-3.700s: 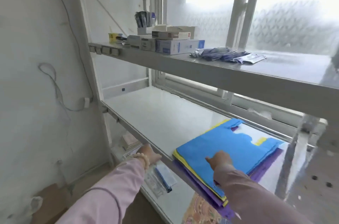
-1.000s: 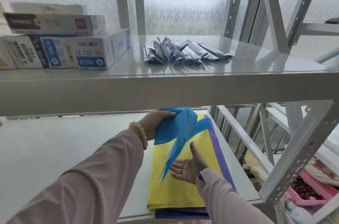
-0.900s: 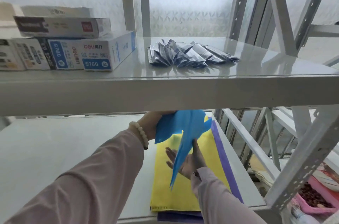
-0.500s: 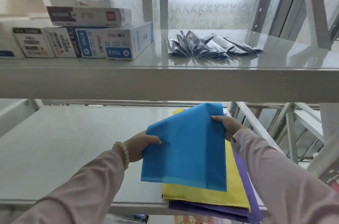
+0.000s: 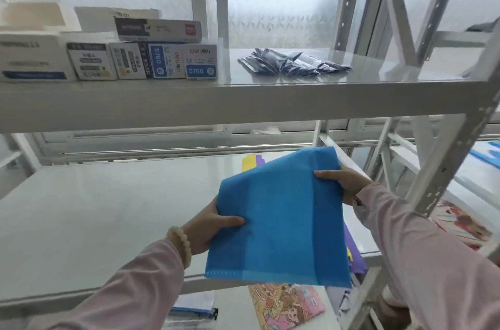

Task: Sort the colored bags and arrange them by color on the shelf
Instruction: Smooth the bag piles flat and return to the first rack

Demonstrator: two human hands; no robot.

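Observation:
I hold a flat blue bag (image 5: 281, 224) in the air above the middle shelf (image 5: 94, 210). My left hand (image 5: 213, 224) grips its left edge and my right hand (image 5: 343, 183) grips its right edge. Behind and under the blue bag, at the shelf's right end, lies a stack of bags, mostly hidden. Only a yellow strip (image 5: 247, 163) and a purple bit (image 5: 259, 160) show at the far end, and a purple corner (image 5: 355, 262) shows at the near right.
The upper shelf (image 5: 243, 99) carries stationery boxes (image 5: 140, 59) on the left and dark foil packets (image 5: 292, 63) in the middle. A white upright post (image 5: 457, 151) stands at the right. Below lie a cartoon-printed pouch (image 5: 286, 305) and a blue-edged pouch (image 5: 193, 308).
The blue bag, gripped one second ago by my left hand alone and dangling, is now spread flat between both hands. It has moved a little towards me and left, off the stack.

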